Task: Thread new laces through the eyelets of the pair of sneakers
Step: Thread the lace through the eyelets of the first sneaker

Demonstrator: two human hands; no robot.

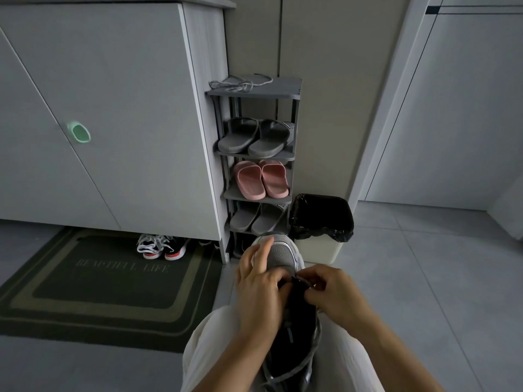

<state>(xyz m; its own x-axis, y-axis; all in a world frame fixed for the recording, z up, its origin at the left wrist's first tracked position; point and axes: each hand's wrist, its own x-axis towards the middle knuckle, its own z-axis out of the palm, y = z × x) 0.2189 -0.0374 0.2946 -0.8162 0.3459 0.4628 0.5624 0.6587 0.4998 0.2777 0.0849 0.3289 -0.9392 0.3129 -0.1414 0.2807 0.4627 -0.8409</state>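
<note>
Grey mesh sneaker (283,257) is lying along the person's lap, toe pointing away. It is probably handling light and soft-sided, so it is wanting a steadying grip at the throat. The left hand (259,284) is clasping its left side there. The right hand (329,292) is seemingly pinching the limp lace (293,369) near the front eyelets.

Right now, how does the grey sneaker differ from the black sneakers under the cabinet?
The grey sneaker is grey mesh; the black sneakers show red and white trim. The grey sneaker lies on the lap, held by left hand and right hand; the black sneakers sit untouched.
</note>
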